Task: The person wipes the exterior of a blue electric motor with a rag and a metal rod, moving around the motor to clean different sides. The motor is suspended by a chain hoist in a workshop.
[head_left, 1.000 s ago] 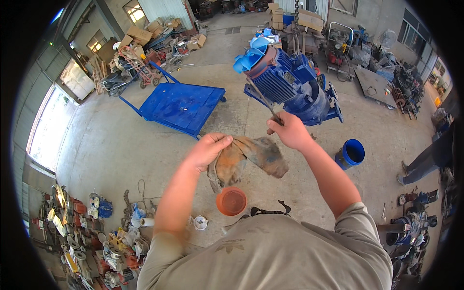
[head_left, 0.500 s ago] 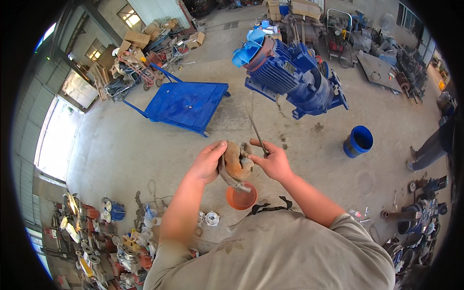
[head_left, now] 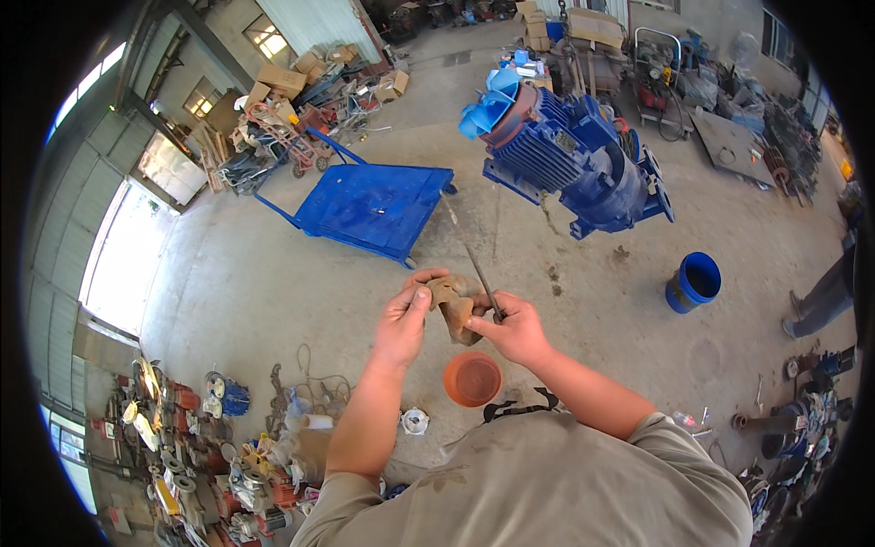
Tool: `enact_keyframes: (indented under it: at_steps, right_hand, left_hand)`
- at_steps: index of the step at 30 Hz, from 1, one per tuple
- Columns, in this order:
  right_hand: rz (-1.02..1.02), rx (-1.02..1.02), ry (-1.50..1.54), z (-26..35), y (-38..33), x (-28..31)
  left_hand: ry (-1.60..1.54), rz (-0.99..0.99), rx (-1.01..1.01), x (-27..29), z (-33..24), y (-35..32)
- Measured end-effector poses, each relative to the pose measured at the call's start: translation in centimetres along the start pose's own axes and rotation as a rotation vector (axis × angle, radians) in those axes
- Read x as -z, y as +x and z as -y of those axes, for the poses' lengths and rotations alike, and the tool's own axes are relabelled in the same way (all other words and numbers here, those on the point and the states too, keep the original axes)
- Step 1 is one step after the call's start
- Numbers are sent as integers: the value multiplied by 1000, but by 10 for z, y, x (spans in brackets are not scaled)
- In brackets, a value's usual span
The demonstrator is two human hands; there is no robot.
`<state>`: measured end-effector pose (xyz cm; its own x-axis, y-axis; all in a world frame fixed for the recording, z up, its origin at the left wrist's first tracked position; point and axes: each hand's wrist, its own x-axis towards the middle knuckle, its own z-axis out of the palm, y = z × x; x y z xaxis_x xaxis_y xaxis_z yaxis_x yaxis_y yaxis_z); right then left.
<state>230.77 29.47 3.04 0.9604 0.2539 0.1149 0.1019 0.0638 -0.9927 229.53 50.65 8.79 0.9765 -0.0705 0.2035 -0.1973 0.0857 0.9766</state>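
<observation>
My left hand (head_left: 406,319) grips a crumpled brown rag (head_left: 454,305) at chest height. My right hand (head_left: 515,328) also holds the rag, together with a thin dark metal tool (head_left: 480,273) that points up and away from me. The rag is folded around the tool's lower end between both hands. Below the hands, on the concrete floor, stands a small orange bowl (head_left: 472,378).
A large blue electric motor (head_left: 570,159) sits ahead to the right, a blue flat cart (head_left: 369,205) ahead to the left. A blue bucket (head_left: 694,281) stands at right, near another person's legs (head_left: 825,296). Piles of small parts (head_left: 210,438) lie at lower left, a white cap (head_left: 415,421) by my feet.
My hands drew in closer together over the orange bowl. The rag, spread wide a second ago, is now bunched tightly around the tool.
</observation>
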Motion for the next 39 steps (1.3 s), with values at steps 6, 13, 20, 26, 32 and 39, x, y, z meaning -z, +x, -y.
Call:
enact_keyframes:
  at_steps: [6, 13, 20, 26, 32, 39]
  right_hand:
    - [118, -19, 75, 10, 34, 17]
    - [323, -9, -100, 73, 40, 46]
    - [118, -49, -208, 65, 70, 45]
    - [109, -20, -185, 52, 57, 83]
    - [59, 114, -273, 8, 41, 111]
    - [107, -325, -498, -59, -12, 121]
  left_hand:
    - [282, -278, -135, 11, 6, 10]
    - [-228, -282, -118, 4, 19, -2]
    - [-35, -239, 187, -52, 53, 4]
    - [-213, -59, 106, -23, 43, -1]
    - [-99, 113, -17, -4, 6, 23]
    - [-234, 228, 47, -4, -52, 32]
